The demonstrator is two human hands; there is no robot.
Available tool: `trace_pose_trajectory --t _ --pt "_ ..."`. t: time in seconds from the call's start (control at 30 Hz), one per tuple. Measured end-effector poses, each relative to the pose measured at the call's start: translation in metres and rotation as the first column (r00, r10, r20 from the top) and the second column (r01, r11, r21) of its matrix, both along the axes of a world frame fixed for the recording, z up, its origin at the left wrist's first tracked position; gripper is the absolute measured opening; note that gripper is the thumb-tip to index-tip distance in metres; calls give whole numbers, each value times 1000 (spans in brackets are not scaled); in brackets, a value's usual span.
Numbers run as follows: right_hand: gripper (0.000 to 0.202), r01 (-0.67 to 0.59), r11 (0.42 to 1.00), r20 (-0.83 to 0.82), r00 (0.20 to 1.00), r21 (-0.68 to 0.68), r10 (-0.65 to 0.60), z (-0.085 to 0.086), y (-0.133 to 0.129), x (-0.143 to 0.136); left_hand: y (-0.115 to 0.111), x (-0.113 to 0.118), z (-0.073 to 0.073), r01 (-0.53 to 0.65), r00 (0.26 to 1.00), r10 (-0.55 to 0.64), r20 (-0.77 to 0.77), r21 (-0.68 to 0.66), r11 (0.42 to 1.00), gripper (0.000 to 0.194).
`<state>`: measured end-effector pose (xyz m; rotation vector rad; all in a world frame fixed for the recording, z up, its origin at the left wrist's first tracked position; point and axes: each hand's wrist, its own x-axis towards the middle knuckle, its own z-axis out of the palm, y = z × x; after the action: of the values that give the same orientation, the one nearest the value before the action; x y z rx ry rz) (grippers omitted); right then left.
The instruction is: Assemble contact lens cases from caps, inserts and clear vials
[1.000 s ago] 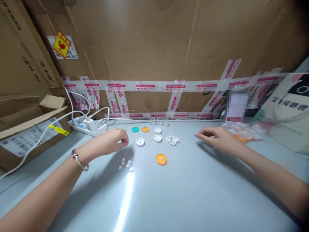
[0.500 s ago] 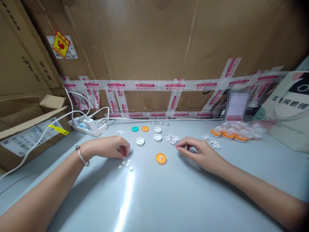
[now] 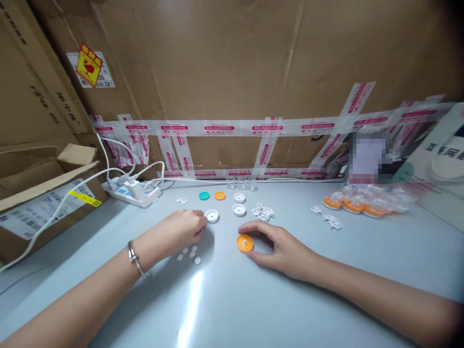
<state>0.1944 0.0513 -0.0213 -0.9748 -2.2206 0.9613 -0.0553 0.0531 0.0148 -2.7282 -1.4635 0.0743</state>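
My left hand (image 3: 186,226) hangs over the table with its fingers curled together. Whatever those fingertips pinch is hidden. Just beyond them lies a white ring-shaped cup (image 3: 212,215). Below that hand are several small white gears (image 3: 197,260) on the table. An orange disc (image 3: 245,243) with a small upright peg in its middle lies flat. The thumb and index finger of my right hand (image 3: 277,246) span this disc, at its near and far edges. Behind this hand is a pile of small white flat parts (image 3: 263,212).
Behind are two more white cups (image 3: 239,210), a green disc (image 3: 204,195), an orange ring (image 3: 220,195) and clear cylinders (image 3: 241,183). Orange-based clear domes (image 3: 364,205) sit right, near loose white plates (image 3: 332,222). A power strip (image 3: 134,189) and an open carton (image 3: 50,198) stand left.
My left hand has moved right and away from the small gears, toward the white cup. My right hand has left the pile of white parts and come round the orange disc.
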Motion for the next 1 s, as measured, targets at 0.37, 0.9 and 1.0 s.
trace_pose_trajectory --t 0.37,0.9,1.0 --pt "31 15 997 -47 999 -78 -19 -1 1 -2 -13 27 -12 125 975 -145 171 124 984 14" --pt "31 13 996 -87 996 -87 -20 -4 3 -3 -14 44 -28 318 862 -416 290 331 889 19" --pt "31 12 996 -83 996 -89 -20 -4 3 -2 -14 42 -28 342 862 -439 253 348 873 18"
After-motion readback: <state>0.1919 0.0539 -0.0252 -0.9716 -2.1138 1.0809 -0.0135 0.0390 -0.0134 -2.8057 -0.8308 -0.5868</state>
